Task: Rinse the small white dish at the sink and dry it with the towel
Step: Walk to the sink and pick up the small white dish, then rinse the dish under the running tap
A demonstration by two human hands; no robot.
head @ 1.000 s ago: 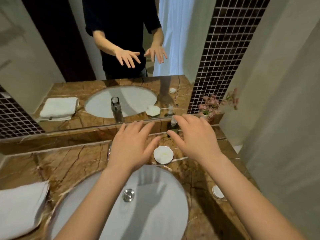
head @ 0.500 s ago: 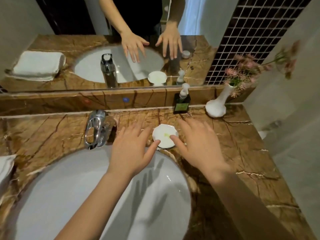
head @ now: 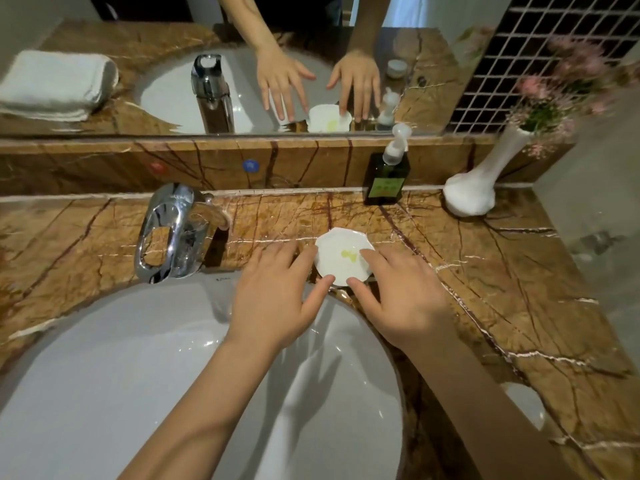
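This is a bathroom, at a vanity. A round white ceramic basin [head: 138, 375] is sunk into a brown veined marble counter [head: 485, 289], with a chrome single-lever tap [head: 173, 233] behind it. A wide wall mirror [head: 138, 36] sits above a marble ledge and reflects a folded white towel [head: 55, 84]. A dark green pump soap bottle [head: 386, 174], a white vase of pink flowers [head: 474, 192] and small dark mosaic wall tiles [head: 540, 57] complete it.

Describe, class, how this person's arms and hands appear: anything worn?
Both forearms are bare, with no sleeves in view. The left hand and right hand wear no gloves, and no rings, watch or bracelets show. Nails look short and unpainted.
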